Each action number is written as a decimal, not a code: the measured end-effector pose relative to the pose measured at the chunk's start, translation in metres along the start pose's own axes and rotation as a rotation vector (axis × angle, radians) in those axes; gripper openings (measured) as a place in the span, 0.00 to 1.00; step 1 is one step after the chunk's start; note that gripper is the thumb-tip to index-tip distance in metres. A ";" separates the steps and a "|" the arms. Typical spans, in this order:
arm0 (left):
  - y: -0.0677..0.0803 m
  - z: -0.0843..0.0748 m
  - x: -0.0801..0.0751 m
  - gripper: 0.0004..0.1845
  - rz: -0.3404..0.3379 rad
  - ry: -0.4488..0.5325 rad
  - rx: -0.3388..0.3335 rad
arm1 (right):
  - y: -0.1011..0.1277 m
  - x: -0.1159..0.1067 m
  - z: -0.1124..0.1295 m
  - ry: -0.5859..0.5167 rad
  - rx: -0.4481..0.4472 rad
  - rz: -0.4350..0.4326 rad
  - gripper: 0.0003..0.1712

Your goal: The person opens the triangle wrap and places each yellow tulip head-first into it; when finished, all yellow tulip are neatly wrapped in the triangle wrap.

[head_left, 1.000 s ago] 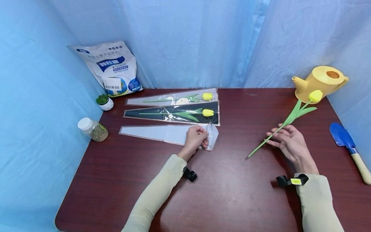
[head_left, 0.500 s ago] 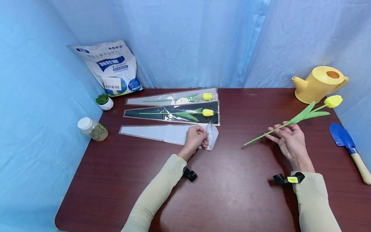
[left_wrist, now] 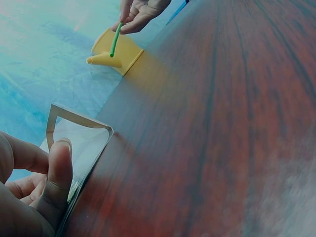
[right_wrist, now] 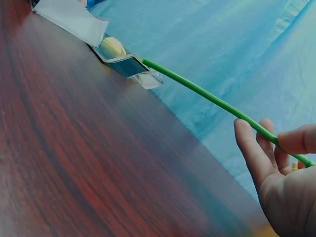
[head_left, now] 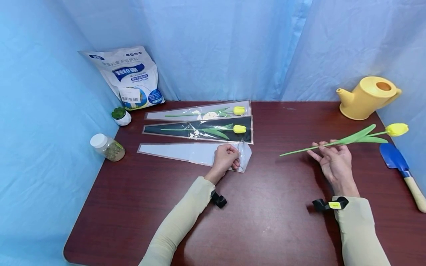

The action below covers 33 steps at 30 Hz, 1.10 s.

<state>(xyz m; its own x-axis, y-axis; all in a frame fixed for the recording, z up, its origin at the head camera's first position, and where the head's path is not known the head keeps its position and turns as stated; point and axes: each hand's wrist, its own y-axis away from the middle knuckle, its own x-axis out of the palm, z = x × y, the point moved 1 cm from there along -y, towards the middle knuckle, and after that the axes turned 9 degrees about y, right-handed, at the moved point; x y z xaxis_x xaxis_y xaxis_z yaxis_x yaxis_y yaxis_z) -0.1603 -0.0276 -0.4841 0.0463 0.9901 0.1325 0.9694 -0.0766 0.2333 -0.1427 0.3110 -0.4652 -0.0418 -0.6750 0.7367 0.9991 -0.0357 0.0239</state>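
From the head view, my right hand (head_left: pixel 334 161) is pinching the stem of a loose yellow tulip (head_left: pixel 346 140) that's up off the table (head_left: pixel 266 207), stem end pointing left, bloom out past the blue trowel (head_left: pixel 397 162) and below the yellow watering can (head_left: pixel 367 96). My left hand (head_left: pixel 226 157) is curled on the open end of the empty sleeve (head_left: pixel 186 151), with two wrapped tulips (head_left: pixel 203 129) right behind it; fertilizer bag (head_left: pixel 128 77), little potted plant (head_left: pixel 121 116) and a jar (head_left: pixel 107 147) sit off to the left. Left wrist view: thumb (left_wrist: pixel 58 173) pressed on the sleeve's mouth (left_wrist: pixel 79 136), bare table between it and the stem tip. Right wrist view: stem (right_wrist: pixel 207 98) runs across my fingers (right_wrist: pixel 252 148), thumb on top.
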 end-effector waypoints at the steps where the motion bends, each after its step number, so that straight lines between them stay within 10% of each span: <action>1: 0.000 0.000 0.000 0.04 0.000 0.000 -0.001 | 0.000 0.000 0.000 -0.014 -0.005 -0.003 0.20; 33: 0.001 0.000 0.001 0.04 -0.009 0.000 -0.002 | -0.001 0.008 -0.005 -0.164 -0.101 -0.198 0.17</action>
<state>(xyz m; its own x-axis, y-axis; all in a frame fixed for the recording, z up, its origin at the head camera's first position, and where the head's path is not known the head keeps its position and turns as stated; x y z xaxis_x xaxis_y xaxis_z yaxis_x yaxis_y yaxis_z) -0.1597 -0.0267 -0.4836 0.0374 0.9907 0.1308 0.9694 -0.0677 0.2360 -0.1443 0.3020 -0.4631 -0.2258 -0.5194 0.8242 0.9652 -0.2339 0.1171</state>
